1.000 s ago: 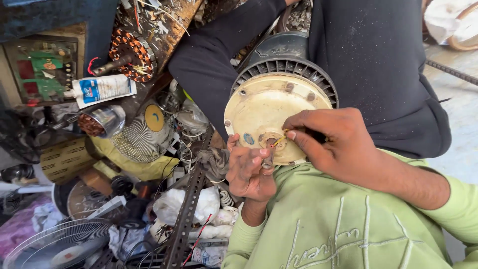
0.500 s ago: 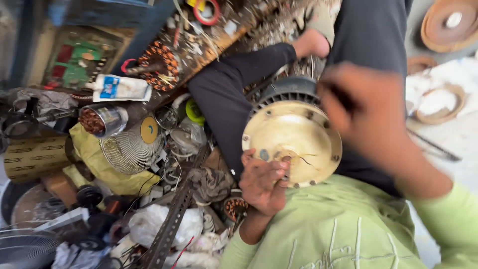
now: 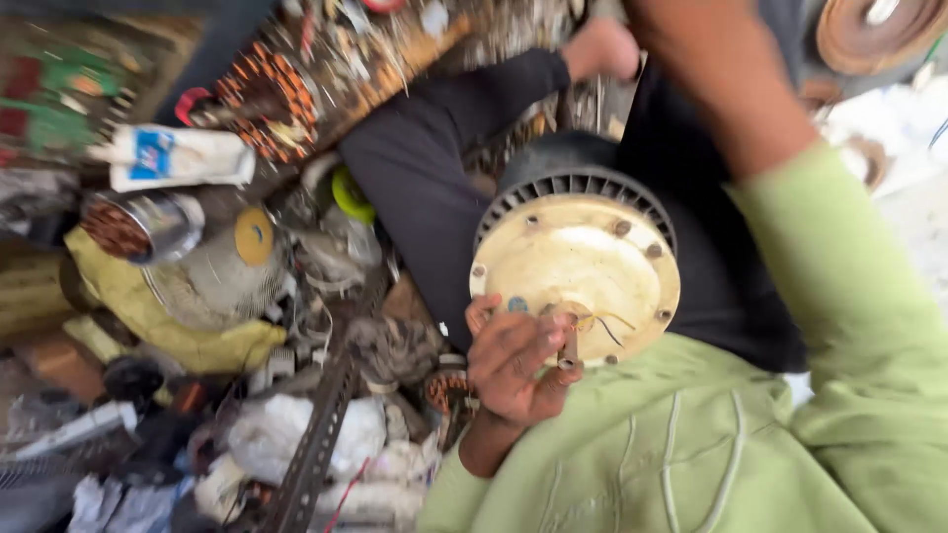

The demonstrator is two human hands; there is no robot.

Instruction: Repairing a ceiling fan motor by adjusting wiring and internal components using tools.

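A round fan motor with a cream end plate (image 3: pixel 573 262) and a dark ribbed housing (image 3: pixel 573 173) rests against a leg in dark trousers (image 3: pixel 434 168). My left hand (image 3: pixel 509 365) is closed around the short brown shaft (image 3: pixel 569 347) that sticks out of the plate's centre, where thin wires also emerge. My right forearm (image 3: pixel 731 89), in a light green sleeve, rises to the top edge of the head view. Its hand is out of the picture.
Clutter lies to the left: a white tube (image 3: pixel 178 158), a copper-wound stator (image 3: pixel 262 94), a metal can (image 3: pixel 138 227), a yellow disc (image 3: pixel 254 235), a slotted steel angle bar (image 3: pixel 316 444), rags and wires. A brown round disc (image 3: pixel 869 30) sits top right.
My right hand has lifted off the motor plate and gone up out of view. The left hand has stayed on the shaft. The camera has moved closer.
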